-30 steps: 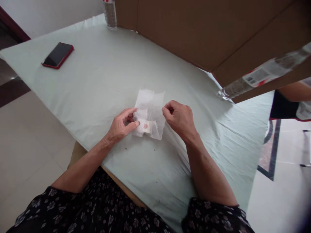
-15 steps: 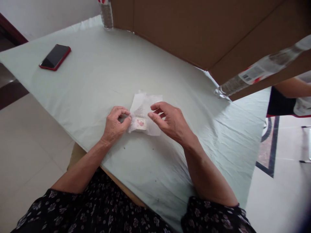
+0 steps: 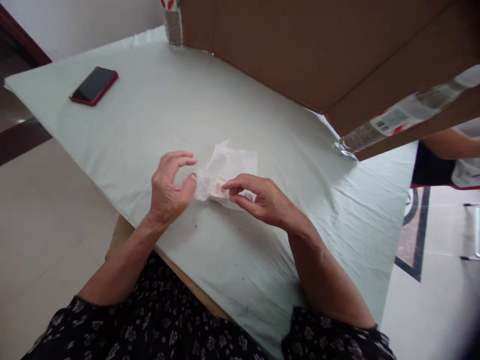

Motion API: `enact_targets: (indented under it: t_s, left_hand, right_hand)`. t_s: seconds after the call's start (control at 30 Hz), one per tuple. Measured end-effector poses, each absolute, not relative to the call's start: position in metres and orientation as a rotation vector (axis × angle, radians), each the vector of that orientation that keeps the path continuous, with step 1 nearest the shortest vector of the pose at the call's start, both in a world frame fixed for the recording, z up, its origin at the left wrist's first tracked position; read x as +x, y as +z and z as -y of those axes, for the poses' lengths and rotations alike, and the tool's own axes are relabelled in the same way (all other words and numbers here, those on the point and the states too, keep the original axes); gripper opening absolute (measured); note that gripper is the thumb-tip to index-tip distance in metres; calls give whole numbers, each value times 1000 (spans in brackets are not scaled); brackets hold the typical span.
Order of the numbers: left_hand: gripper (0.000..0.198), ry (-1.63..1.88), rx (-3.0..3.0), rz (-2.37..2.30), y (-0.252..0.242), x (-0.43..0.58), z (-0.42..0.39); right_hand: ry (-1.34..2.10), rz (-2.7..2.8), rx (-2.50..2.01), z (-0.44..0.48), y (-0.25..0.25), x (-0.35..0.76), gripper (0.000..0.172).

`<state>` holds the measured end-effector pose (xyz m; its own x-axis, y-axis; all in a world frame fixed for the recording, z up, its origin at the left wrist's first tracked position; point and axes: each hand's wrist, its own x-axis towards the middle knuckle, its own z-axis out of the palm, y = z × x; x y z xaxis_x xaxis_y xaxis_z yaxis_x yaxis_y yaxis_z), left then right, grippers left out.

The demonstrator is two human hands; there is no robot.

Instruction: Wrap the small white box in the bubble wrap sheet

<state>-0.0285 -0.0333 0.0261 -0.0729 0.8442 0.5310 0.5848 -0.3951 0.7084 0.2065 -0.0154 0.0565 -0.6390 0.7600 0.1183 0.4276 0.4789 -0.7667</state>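
Left of the white sheet, the left hand hangs over the counter with its fingers curled and apart, holding nothing. Its thumb tip is just beside the sheet's left edge, and I cannot tell if it touches. The sheet lies crumpled near the counter's middle, and a small piece with red print sits in its near fold. At the sheet's near right side, the right hand has forefinger and thumb closed on that fold.

I think the sheet is thin and may tear if the pinch pulls while nothing presses its left side. The small piece could also slip out of the fold.

A pale green cloth with creases covers the counter. Far left of the sheet lies a red phone. Behind the sheet stand a clear bottle and a big brown cardboard wall. Right of the sheet, a second bottle is against the cardboard. Farther right, another person's arm shows above a pale tiled floor.
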Motion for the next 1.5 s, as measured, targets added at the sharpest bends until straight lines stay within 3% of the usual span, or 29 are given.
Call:
enact_targets:
  t_s: [0.2,0.33,0.53,0.67,0.8,0.87,1.03,1.23,1.4,1.5]
  left_hand:
    - [26,946,2464,-923,58,-7,36]
    - [24,643,2540,-1127,56,-4,31]
    - [33,574,2383,-1466,44,-27,37]
    - [50,442,2335,-1491,34,-39,44]
    - [60,396,2283,-1482,34,-44,46]
    - [56,326,2244,-1481,39,-45,45]
    - [53,78,2164,-1565,48,-42,43]
    - [47,-31,2266,-1523,42,-39,49]
    - [43,-72,2361,-1456,40,-40,53]
    - [42,-67,2387,-1452,40,-39,55]
  right_hand:
    - [1213,2487,-741,45,54,204,18]
    - [1201,2552,-774,68,49,206,21]
    - [1277,2359,-1078,70,38,215,17]
    - [968,2055,-1311,56,33,209,8]
    - [774,2098,-1313,41,25,192,45]
    - [732,2248,-1317,35,19,187,54]
    - [610,2166,-1352,32,14,207,44]
    - [436,1799,-1704,33,11,287,51]
    - [227,1810,-1876,43,7,313,58]
    - [71,1776,-1799,52,20,291,50]
